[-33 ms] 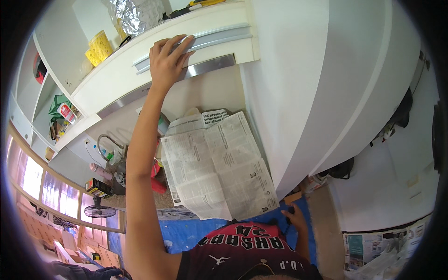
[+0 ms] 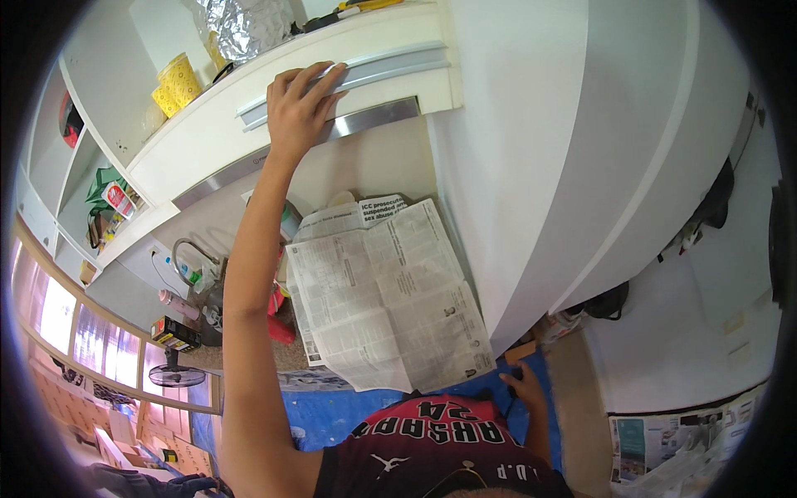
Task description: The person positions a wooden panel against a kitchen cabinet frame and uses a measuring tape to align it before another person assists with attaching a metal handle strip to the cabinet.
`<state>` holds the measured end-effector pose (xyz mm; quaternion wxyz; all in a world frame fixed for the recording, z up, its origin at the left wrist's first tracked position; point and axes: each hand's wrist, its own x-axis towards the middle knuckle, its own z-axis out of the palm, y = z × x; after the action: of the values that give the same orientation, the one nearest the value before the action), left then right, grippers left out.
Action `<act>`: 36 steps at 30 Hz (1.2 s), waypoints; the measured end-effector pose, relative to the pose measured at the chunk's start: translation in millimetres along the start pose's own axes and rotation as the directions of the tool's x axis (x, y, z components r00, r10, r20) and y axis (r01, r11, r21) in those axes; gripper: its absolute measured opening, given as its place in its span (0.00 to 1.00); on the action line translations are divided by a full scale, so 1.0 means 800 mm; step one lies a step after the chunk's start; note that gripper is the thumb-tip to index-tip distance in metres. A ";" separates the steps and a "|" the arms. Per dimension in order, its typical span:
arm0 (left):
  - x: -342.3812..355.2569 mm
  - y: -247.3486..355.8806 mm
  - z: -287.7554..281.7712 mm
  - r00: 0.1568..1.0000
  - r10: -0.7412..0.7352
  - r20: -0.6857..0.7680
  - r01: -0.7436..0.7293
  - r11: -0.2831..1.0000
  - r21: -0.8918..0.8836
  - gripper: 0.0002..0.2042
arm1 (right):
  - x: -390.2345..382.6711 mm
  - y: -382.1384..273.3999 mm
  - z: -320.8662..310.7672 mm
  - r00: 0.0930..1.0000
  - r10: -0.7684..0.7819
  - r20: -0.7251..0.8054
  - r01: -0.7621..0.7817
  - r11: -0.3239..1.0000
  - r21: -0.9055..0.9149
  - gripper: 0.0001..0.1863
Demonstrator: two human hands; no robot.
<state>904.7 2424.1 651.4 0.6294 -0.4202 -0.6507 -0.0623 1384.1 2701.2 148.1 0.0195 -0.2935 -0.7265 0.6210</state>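
Note:
My left hand [image 2: 300, 104] is raised to the white cabinet front [image 2: 199, 137]. Its bent fingers grip a long light-grey grooved strip [image 2: 390, 66] that lies along that front, above a metallic band [image 2: 374, 119]. Low at the right, beside my body, my right hand [image 2: 527, 388] has its fingers curled around something dark that I cannot make out. Just beyond those fingers is a small orange-brown piece [image 2: 521, 352]; whether they touch cannot be told. Newspaper sheets [image 2: 386, 290] cover the surface below my left arm.
Foil [image 2: 245, 29] and yellow rolls [image 2: 177, 85] occupy the open shelf above. A faucet [image 2: 193, 245], a pink bottle [image 2: 177, 305] and a black box [image 2: 176, 334] stand on the left counter, near a fan [image 2: 177, 375]. A white column [image 2: 523, 166] rises at right; blue sheeting [image 2: 324, 415] covers the floor.

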 end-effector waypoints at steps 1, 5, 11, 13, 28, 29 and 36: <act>0.000 -0.001 0.000 1.000 0.002 0.002 -0.002 1.000 -0.001 0.25 | 0.002 -0.008 0.000 0.998 0.046 0.034 -0.047 0.998 0.040 0.20; 0.003 -0.003 0.001 1.000 0.011 -0.029 -0.012 0.999 -0.031 0.24 | 0.019 -0.015 0.005 0.977 0.050 0.205 -0.073 0.992 0.102 0.18; 0.006 -0.004 0.005 0.999 0.009 -0.052 -0.012 0.998 -0.054 0.23 | 0.036 -0.008 0.028 0.965 -0.013 0.261 0.012 1.000 0.005 0.20; -0.001 -0.007 0.000 0.998 0.007 -0.061 -0.010 0.999 -0.039 0.23 | 0.045 -0.007 0.034 0.957 0.021 0.291 -0.011 0.999 -0.036 0.21; -0.012 -0.015 0.007 0.992 -0.009 -0.127 0.002 0.998 -0.060 0.26 | 0.060 -0.038 0.034 0.951 -0.131 0.278 0.161 0.983 -0.089 0.18; -0.013 -0.016 0.007 0.992 -0.010 -0.126 0.003 0.998 -0.055 0.26 | 0.064 -0.031 0.033 0.953 -0.124 0.275 0.147 0.987 -0.065 0.18; -0.009 -0.011 0.008 0.990 -0.024 -0.142 0.015 0.998 -0.062 0.24 | 0.077 -0.026 0.035 0.957 -0.074 0.280 0.117 0.983 -0.140 0.18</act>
<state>893.0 2418.8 647.8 0.6608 -0.4271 -0.6058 -0.1180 1313.4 2702.7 139.9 -0.0737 -0.1701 -0.7817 0.5954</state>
